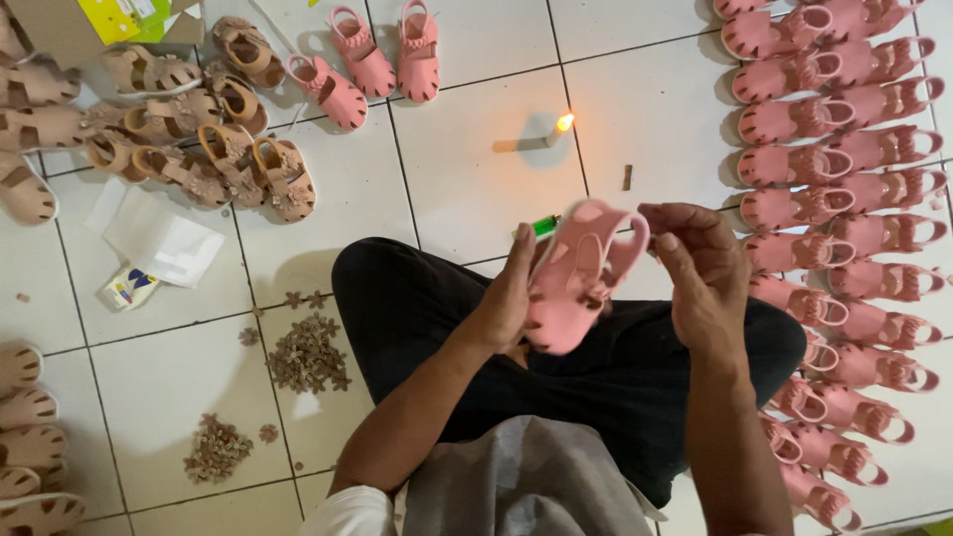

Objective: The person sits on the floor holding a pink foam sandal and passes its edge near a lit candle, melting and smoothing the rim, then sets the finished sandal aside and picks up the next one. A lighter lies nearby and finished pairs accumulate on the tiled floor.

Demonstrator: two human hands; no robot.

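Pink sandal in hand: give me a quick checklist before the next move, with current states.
1. Pink sandal held by both hands: ok; left hand grips its side, right hand is at the strap.
2. Candle lit and upright: ok.
3. Candle apart from the sandal rows: ok.
4. Green lighter within reach: ok, just behind the sandal.
5. Strap condition: cannot tell.

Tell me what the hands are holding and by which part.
A pink sandal: left hand grips its side, right hand pinches the heel strap end.
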